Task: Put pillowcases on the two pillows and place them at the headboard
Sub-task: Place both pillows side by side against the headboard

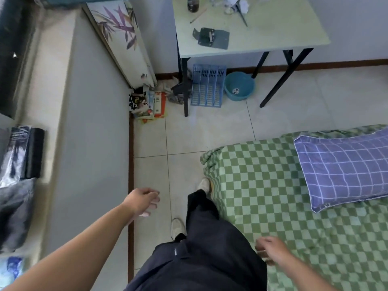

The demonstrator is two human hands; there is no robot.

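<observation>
left hand (144,201): hung over the floor tiles beside the bed, fingers loosely curled, nothing in it.
right hand (270,249): sat over the near edge of the green checked bedsheet (262,185), fingers loosely bent, held nothing; whether it touched the sheet, could not tell.
pillow (344,166): 1 in view, already in a purple grid pillowcase, lay flat on the bed toward the right, well apart from both hands. Its near-left corner showed a small dark mark, too small to read.
pillow 2: not in view. No loose pillowcase in view either.
headboard: not in view, so could not tell whether pillow 1 was already at it.
progress (judgement): 1 of 2 pillows looked cased; placement unconfirmed.
risk 1: person stood mid-stride tight against the bed corner, sheet bunched there; a foot could snag it and drag the sheet.
risk 2: hands were empty and the person faced away from the pillow; pillow 2 might have been skipped or searched for in the wrong spot.
risk 3: floor clutter (147,103) lay in the corner by the wall; a pillow or case dropped there would pick up dirt.
basin (239,86): teal, under the table (252,45), held 1 small pale object, too small to identify.
file rack (207,87): blue, stood beside the basin; slots looked empty, though not fully visible.
jar (193,5): on the table, dark contents, unidentifiable.
</observation>
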